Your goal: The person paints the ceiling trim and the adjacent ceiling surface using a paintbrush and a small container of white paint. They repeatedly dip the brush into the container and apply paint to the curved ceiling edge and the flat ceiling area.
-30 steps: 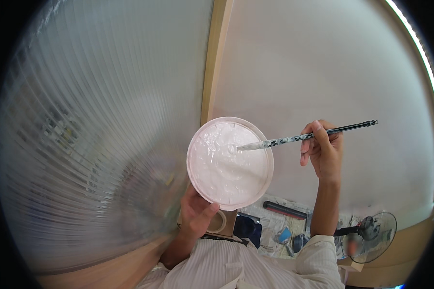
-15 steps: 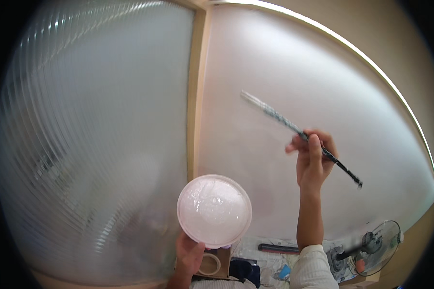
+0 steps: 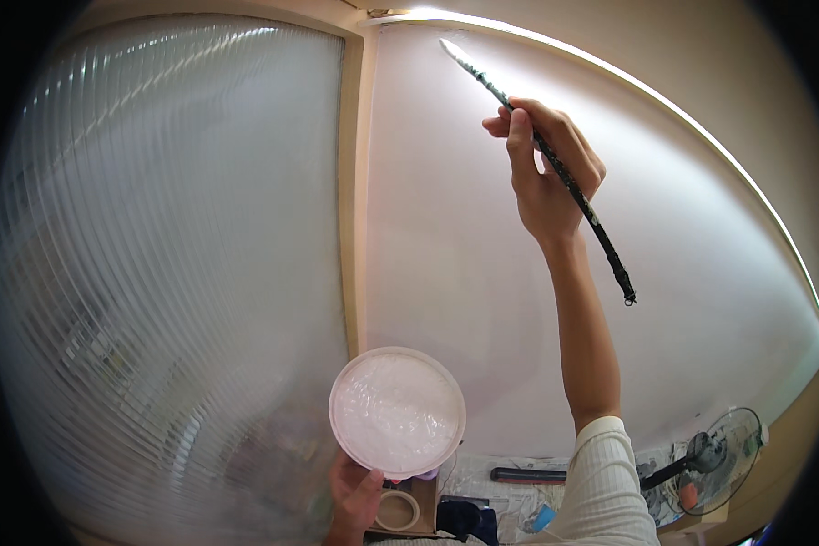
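Note:
My right hand [image 3: 557, 168] is raised high in front of a white wall [image 3: 464, 273], fingers closed around a long, thin paintbrush [image 3: 607, 241]. The brush has a dark, paint-spotted handle and a white tip. Its tip is close to the wall's upper left corner; whether it touches the wall I cannot tell. Low in front of me, my left hand [image 3: 357, 491] grips the lower edge of a round pale tub [image 3: 333, 406]. Glossy white paint covers the tub's inside, and most of my left fingers are hidden under it.
To the left, a ribbed glass panel [image 3: 182, 273] meets the wall at a wooden frame [image 3: 352, 200]. A bright light strip [image 3: 610, 68] runs along the wall's top. Below are a fan [image 3: 719, 460], a roll of tape [image 3: 398, 511], a dark cloth [image 3: 467, 520] and a long dark bar [image 3: 528, 476].
My right hand has moved up and slightly left with the paintbrush, bringing its tip near the wall's upper corner. The tub in my left hand appears slightly lower and further left.

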Action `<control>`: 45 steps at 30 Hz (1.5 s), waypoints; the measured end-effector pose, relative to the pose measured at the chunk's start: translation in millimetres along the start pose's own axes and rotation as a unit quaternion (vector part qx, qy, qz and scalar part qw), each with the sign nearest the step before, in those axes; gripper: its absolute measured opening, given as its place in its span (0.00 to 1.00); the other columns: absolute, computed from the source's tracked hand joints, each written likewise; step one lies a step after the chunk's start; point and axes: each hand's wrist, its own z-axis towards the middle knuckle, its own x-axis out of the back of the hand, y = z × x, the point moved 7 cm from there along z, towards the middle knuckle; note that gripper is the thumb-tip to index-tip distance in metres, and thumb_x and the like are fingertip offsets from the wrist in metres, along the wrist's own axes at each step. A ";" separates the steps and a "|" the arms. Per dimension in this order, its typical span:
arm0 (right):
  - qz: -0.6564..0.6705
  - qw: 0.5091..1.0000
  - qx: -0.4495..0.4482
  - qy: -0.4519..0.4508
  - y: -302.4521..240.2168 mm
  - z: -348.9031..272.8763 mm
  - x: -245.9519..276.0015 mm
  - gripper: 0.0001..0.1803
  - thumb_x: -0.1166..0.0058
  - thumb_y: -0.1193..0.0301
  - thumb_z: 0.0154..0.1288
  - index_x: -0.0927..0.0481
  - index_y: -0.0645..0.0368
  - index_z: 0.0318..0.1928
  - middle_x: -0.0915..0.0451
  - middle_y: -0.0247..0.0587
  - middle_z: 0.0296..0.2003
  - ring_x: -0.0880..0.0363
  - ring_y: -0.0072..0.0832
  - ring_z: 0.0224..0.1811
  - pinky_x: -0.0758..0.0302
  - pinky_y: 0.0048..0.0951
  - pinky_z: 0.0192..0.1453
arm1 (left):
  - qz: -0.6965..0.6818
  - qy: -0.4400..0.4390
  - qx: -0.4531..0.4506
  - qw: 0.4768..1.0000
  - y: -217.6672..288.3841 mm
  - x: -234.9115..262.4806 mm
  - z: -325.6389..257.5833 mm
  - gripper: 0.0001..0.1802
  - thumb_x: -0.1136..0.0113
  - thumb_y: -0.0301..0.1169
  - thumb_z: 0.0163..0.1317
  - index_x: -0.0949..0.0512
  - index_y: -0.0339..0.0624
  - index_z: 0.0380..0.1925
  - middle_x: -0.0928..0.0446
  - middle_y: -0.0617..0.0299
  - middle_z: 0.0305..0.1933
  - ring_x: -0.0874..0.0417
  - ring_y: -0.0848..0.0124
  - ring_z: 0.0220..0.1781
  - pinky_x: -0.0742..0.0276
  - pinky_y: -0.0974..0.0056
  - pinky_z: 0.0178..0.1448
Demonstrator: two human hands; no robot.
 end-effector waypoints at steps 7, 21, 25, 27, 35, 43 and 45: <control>0.014 1.000 0.005 0.003 4.6 3.0 -8.8 0.03 0.39 0.79 0.66 0.16 0.62 0.40 0.15 0.37 0.29 0.11 0.25 0.34 0.16 0.22 0.37 | -0.015 -0.001 0.003 1.000 -3.5 4.6 -1.6 0.35 0.39 0.21 0.62 0.40 0.30 0.69 0.30 0.46 0.66 0.25 0.56 0.68 0.27 0.50 0.70; -0.021 1.000 0.000 0.020 9.4 2.2 -10.6 0.02 0.39 0.77 0.67 0.16 0.60 0.40 0.14 0.39 0.30 0.11 0.25 0.35 0.16 0.22 0.37 | 0.001 0.007 -0.002 1.000 -4.4 6.5 -1.2 0.35 0.38 0.23 0.61 0.40 0.30 0.68 0.30 0.46 0.66 0.25 0.56 0.67 0.26 0.51 0.69; -0.025 1.000 -0.001 0.018 9.2 1.2 -12.2 0.02 0.39 0.76 0.68 0.16 0.61 0.39 0.14 0.38 0.29 0.10 0.25 0.35 0.16 0.21 0.36 | -0.001 0.007 -0.006 1.000 -3.4 6.1 -1.2 0.35 0.39 0.22 0.62 0.40 0.30 0.68 0.30 0.46 0.66 0.25 0.56 0.67 0.26 0.51 0.69; -0.024 0.999 0.000 0.023 8.4 0.9 -12.2 0.02 0.39 0.76 0.68 0.16 0.60 0.39 0.14 0.38 0.29 0.10 0.25 0.34 0.17 0.21 0.36 | 0.000 0.005 -0.009 1.000 -2.8 5.5 -0.8 0.34 0.39 0.22 0.62 0.40 0.31 0.68 0.30 0.46 0.66 0.25 0.56 0.67 0.25 0.51 0.69; -0.031 0.999 0.003 0.031 9.0 -1.4 -9.7 0.02 0.39 0.76 0.68 0.17 0.60 0.39 0.14 0.38 0.29 0.11 0.25 0.34 0.17 0.21 0.36 | -0.002 -0.003 -0.014 1.000 -4.3 7.4 -0.8 0.34 0.40 0.22 0.63 0.40 0.31 0.68 0.30 0.47 0.66 0.25 0.57 0.67 0.25 0.51 0.69; -0.031 0.999 -0.008 0.038 9.8 -3.5 -3.9 0.01 0.40 0.77 0.68 0.17 0.60 0.39 0.13 0.38 0.29 0.11 0.25 0.34 0.17 0.21 0.37 | -0.008 0.004 -0.010 1.000 -5.0 8.2 -1.7 0.35 0.40 0.21 0.63 0.40 0.32 0.69 0.30 0.47 0.66 0.25 0.57 0.67 0.25 0.51 0.69; -0.036 0.998 -0.013 0.044 10.1 -5.1 -1.6 0.02 0.40 0.77 0.68 0.17 0.60 0.39 0.13 0.39 0.29 0.11 0.25 0.34 0.16 0.21 0.37 | -0.016 0.003 -0.005 1.000 -4.8 8.0 -1.9 0.35 0.39 0.21 0.62 0.40 0.32 0.69 0.30 0.47 0.66 0.25 0.57 0.67 0.25 0.51 0.69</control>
